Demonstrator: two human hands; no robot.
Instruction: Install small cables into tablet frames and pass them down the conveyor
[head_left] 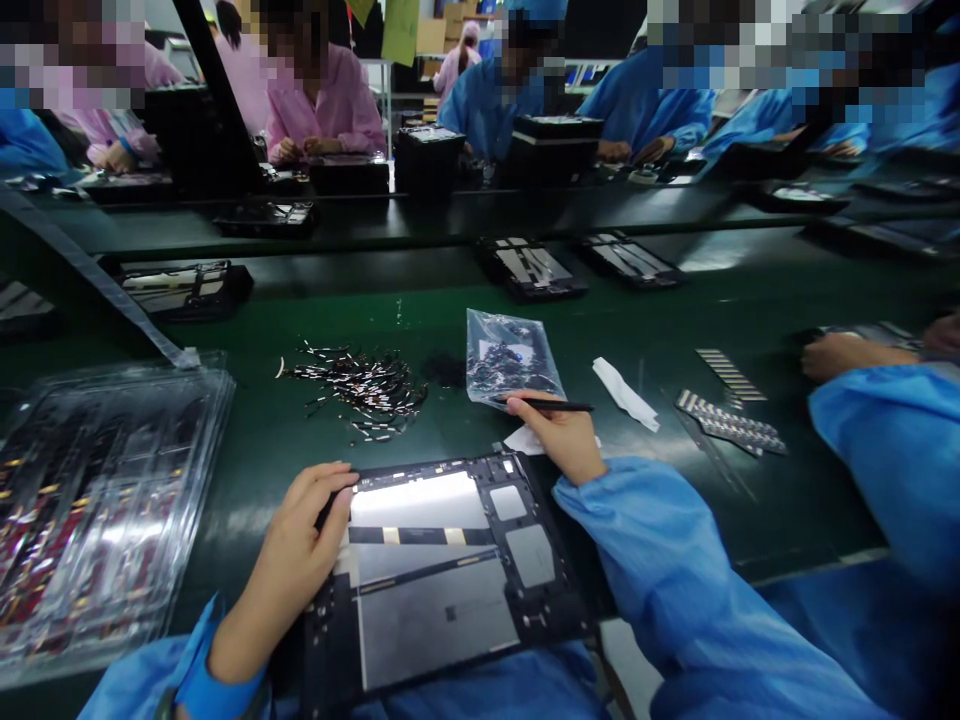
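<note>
A tablet housing [442, 570] with its inner side up lies in front of me, black-framed with silver plates. My left hand [304, 540] grips its upper left edge, the thumb on top. Beyond its upper right corner, my right hand [566, 435] is closed around slim black tweezers [559, 405]. Their tip is at the lower edge of a clear plastic bag [514, 355] holding small black parts. A white paper scrap [525, 440] lies partly under that hand. To the left of the bag is a pile of short black-and-silver cable pieces [367, 390].
Clear plastic trays [97, 510] of parts are stacked at left. A folded white tissue [625, 393] and strips of small parts [731, 422] lie to the right, near a co-worker's sleeve [877, 430]. More tablet housings [532, 268] sit farther back, with co-workers behind.
</note>
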